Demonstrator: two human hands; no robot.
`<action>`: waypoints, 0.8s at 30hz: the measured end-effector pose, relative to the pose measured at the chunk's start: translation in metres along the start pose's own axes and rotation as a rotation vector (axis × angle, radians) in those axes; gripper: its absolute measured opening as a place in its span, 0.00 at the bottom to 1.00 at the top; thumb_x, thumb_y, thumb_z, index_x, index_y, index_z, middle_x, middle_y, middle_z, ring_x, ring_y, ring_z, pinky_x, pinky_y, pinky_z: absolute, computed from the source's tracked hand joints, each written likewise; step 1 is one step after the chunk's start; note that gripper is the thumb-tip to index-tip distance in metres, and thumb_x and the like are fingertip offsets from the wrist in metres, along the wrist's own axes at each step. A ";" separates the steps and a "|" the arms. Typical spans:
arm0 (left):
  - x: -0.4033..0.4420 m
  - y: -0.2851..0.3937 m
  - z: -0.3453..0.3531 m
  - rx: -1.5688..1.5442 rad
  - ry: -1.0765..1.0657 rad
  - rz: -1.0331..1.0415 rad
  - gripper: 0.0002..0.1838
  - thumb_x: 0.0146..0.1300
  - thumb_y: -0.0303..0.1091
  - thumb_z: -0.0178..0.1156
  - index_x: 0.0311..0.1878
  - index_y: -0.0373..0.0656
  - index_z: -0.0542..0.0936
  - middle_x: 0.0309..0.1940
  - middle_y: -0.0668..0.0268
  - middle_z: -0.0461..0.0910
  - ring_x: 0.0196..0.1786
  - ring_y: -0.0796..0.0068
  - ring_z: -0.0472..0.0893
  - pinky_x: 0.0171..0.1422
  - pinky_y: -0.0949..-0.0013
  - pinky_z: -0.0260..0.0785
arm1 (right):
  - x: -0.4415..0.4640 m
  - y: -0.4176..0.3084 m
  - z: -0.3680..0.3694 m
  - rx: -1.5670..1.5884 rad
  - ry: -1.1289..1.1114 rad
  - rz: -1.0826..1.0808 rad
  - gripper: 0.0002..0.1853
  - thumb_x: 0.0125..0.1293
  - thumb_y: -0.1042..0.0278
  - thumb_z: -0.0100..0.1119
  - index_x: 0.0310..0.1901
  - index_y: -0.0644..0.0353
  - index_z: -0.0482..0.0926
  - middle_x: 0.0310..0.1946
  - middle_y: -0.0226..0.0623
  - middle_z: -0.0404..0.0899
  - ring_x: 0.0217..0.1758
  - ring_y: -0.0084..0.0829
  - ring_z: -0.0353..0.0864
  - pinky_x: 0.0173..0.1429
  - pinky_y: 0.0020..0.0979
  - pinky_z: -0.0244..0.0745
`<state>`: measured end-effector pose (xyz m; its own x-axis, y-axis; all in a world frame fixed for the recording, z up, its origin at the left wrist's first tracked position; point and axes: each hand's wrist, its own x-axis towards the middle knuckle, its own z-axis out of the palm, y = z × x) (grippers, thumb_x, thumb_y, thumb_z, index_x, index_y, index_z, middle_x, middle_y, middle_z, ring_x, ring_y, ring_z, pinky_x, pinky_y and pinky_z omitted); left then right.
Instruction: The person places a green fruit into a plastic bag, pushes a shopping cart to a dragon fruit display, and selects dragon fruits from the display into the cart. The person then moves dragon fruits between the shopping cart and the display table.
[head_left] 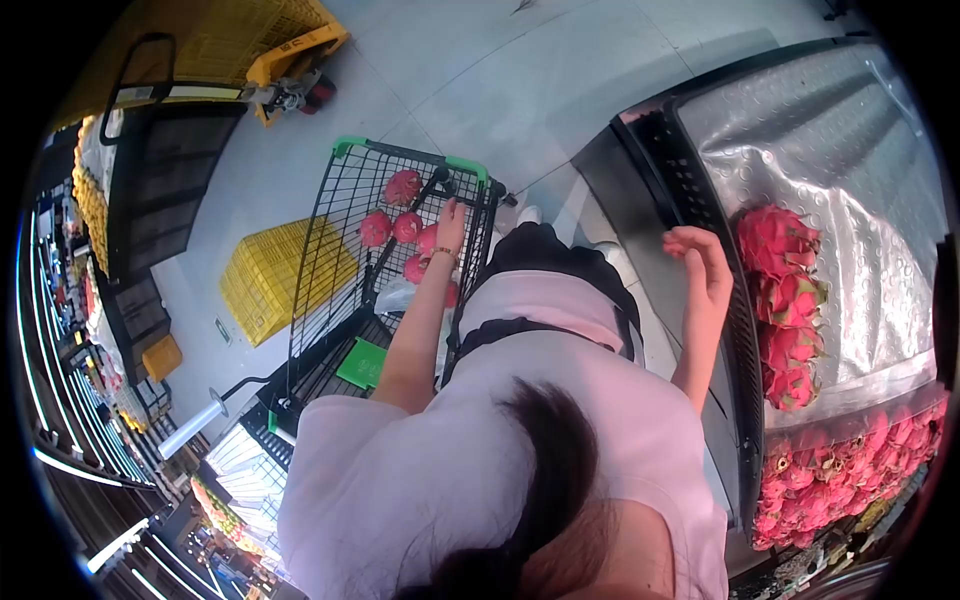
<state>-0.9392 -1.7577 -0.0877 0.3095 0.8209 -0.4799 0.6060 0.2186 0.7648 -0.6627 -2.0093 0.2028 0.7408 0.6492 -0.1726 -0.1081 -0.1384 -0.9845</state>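
Note:
My left hand [450, 228], with a band at the wrist, reaches over the shopping cart [330, 230], fingers stretched out and holding nothing I can see. Several pink dragon fruits [376, 229] lie in the cart close to it; one beside the hand is partly covered by it. On the other side, my right hand [703, 262] hangs in the air near the edge of the display stand [735, 330], fingers loosely curved and apart, with nothing in them. A short row of dragon fruits [790, 300] rests on the stand's silvery padded sheet [860, 250], just right of that hand.
More dragon fruits [850, 480] are heaped at the lower right. A green object [362, 363] and clear plastic lie in the cart. Beyond the cart, a yellow crate [265, 275] stands on the grey floor [480, 80]. A yellow pallet jack [295, 65] is at upper left.

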 end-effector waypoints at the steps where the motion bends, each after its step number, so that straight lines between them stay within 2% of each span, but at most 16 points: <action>1: -0.008 0.010 0.007 -0.017 -0.123 -0.006 0.32 0.65 0.50 0.46 0.64 0.34 0.58 0.62 0.48 0.60 0.65 0.57 0.60 0.68 0.64 0.51 | 0.005 0.004 0.018 0.014 -0.048 0.020 0.09 0.66 0.75 0.45 0.43 0.67 0.74 0.39 0.37 0.77 0.46 0.26 0.75 0.55 0.27 0.67; 3: -0.021 0.036 0.019 -0.055 -0.366 -0.012 0.40 0.67 0.58 0.40 0.71 0.36 0.47 0.70 0.48 0.49 0.74 0.57 0.47 0.74 0.65 0.39 | 0.014 0.018 0.058 0.050 -0.149 0.069 0.09 0.66 0.75 0.46 0.43 0.67 0.75 0.38 0.36 0.77 0.45 0.26 0.75 0.53 0.26 0.67; 5: -0.017 0.045 0.014 -0.045 -0.449 -0.021 0.43 0.66 0.58 0.42 0.71 0.36 0.40 0.72 0.50 0.42 0.75 0.59 0.42 0.75 0.65 0.36 | 0.021 0.032 0.096 -0.054 -0.254 0.098 0.09 0.66 0.74 0.46 0.43 0.64 0.75 0.38 0.36 0.78 0.45 0.26 0.76 0.52 0.26 0.68; 7: -0.017 0.054 0.002 -0.063 -0.540 -0.045 0.44 0.66 0.58 0.43 0.71 0.36 0.39 0.72 0.51 0.39 0.75 0.60 0.39 0.75 0.66 0.33 | 0.026 0.049 0.124 -0.137 -0.354 0.223 0.10 0.65 0.75 0.45 0.45 0.63 0.75 0.41 0.33 0.77 0.48 0.23 0.74 0.54 0.25 0.67; 8: -0.017 0.054 0.000 -0.074 -0.587 -0.055 0.45 0.65 0.58 0.43 0.71 0.35 0.38 0.73 0.51 0.37 0.75 0.60 0.37 0.75 0.67 0.32 | 0.029 0.057 0.138 -0.223 -0.393 0.186 0.11 0.65 0.74 0.46 0.46 0.61 0.75 0.44 0.33 0.77 0.49 0.25 0.73 0.54 0.27 0.67; 9: -0.014 0.045 0.002 -0.079 -0.594 -0.049 0.45 0.65 0.58 0.44 0.71 0.36 0.38 0.73 0.51 0.37 0.75 0.61 0.36 0.75 0.67 0.32 | 0.033 0.070 0.147 -0.265 -0.465 0.156 0.12 0.63 0.74 0.48 0.46 0.60 0.75 0.50 0.37 0.75 0.54 0.33 0.72 0.57 0.31 0.66; 11: -0.012 0.037 0.000 -0.088 -0.596 -0.036 0.46 0.64 0.58 0.45 0.71 0.36 0.36 0.73 0.52 0.35 0.75 0.61 0.35 0.76 0.67 0.30 | 0.038 0.104 0.167 -0.488 -0.589 -0.126 0.15 0.59 0.77 0.48 0.49 0.59 0.74 0.55 0.42 0.72 0.61 0.42 0.68 0.65 0.37 0.60; 13: -0.019 0.029 -0.006 -0.246 -0.685 -0.056 0.46 0.64 0.55 0.46 0.71 0.36 0.36 0.73 0.52 0.32 0.75 0.63 0.32 0.76 0.67 0.29 | 0.043 0.124 0.191 -0.573 -0.685 -0.232 0.19 0.56 0.79 0.48 0.52 0.57 0.73 0.58 0.41 0.70 0.65 0.44 0.62 0.69 0.41 0.54; 15: -0.028 0.027 -0.012 -0.371 -0.758 -0.106 0.45 0.64 0.52 0.48 0.71 0.37 0.36 0.73 0.55 0.33 0.75 0.65 0.31 0.76 0.68 0.28 | 0.043 0.143 0.209 -0.706 -0.762 -0.301 0.23 0.54 0.80 0.48 0.54 0.56 0.71 0.61 0.38 0.67 0.68 0.45 0.58 0.71 0.46 0.50; 16: -0.033 0.021 -0.015 -0.511 -0.739 -0.203 0.42 0.63 0.47 0.50 0.72 0.38 0.41 0.72 0.55 0.42 0.75 0.65 0.39 0.75 0.68 0.34 | 0.043 0.153 0.216 -0.800 -0.789 -0.319 0.24 0.54 0.81 0.48 0.54 0.55 0.70 0.62 0.36 0.66 0.69 0.45 0.56 0.71 0.48 0.49; 18: -0.039 0.022 -0.032 -0.840 -0.782 -0.316 0.36 0.65 0.43 0.49 0.71 0.39 0.48 0.70 0.60 0.50 0.73 0.70 0.48 0.73 0.69 0.41 | 0.042 0.177 0.223 -0.984 -0.866 -0.302 0.26 0.52 0.80 0.50 0.56 0.52 0.70 0.66 0.28 0.60 0.72 0.43 0.50 0.70 0.54 0.48; 19: -0.040 0.020 -0.041 -1.008 -0.797 -0.371 0.34 0.65 0.41 0.49 0.71 0.40 0.52 0.69 0.62 0.55 0.72 0.72 0.52 0.72 0.70 0.44 | 0.041 0.180 0.224 -1.033 -0.851 -0.361 0.26 0.52 0.80 0.51 0.55 0.52 0.70 0.66 0.28 0.60 0.72 0.42 0.50 0.70 0.53 0.49; 20: -0.039 0.009 -0.049 -1.097 -0.755 -0.417 0.27 0.65 0.38 0.47 0.67 0.40 0.60 0.65 0.64 0.63 0.67 0.73 0.62 0.66 0.71 0.56 | 0.037 0.181 0.224 -1.079 -0.837 -0.421 0.25 0.52 0.79 0.52 0.55 0.51 0.71 0.65 0.27 0.61 0.72 0.42 0.50 0.70 0.52 0.49; 21: -0.032 -0.015 -0.055 -1.051 -0.651 -0.471 0.26 0.64 0.40 0.49 0.64 0.40 0.63 0.63 0.63 0.66 0.63 0.71 0.65 0.64 0.69 0.58 | 0.033 0.182 0.224 -1.121 -0.821 -0.483 0.25 0.52 0.79 0.53 0.54 0.50 0.72 0.65 0.27 0.61 0.72 0.41 0.50 0.70 0.51 0.50; 23: -0.014 -0.087 -0.059 -0.952 -0.443 -0.583 0.25 0.62 0.44 0.52 0.58 0.39 0.69 0.57 0.61 0.73 0.56 0.68 0.73 0.61 0.65 0.63 | 0.026 0.187 0.226 -1.167 -0.808 -0.457 0.24 0.51 0.79 0.53 0.53 0.49 0.72 0.65 0.25 0.60 0.72 0.39 0.50 0.71 0.51 0.49; 24: -0.006 -0.121 -0.059 -0.779 -0.237 -0.657 0.28 0.59 0.48 0.55 0.57 0.38 0.68 0.54 0.59 0.75 0.52 0.67 0.75 0.57 0.64 0.65 | 0.023 0.188 0.226 -1.186 -0.803 -0.446 0.24 0.52 0.79 0.53 0.52 0.48 0.73 0.66 0.25 0.60 0.72 0.39 0.50 0.71 0.50 0.49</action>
<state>-1.0572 -1.7577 -0.1522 0.2771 0.3117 -0.9089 0.0931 0.9328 0.3483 -0.8158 -1.8509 0.0065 -0.0266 0.9722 -0.2326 0.8995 -0.0782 -0.4298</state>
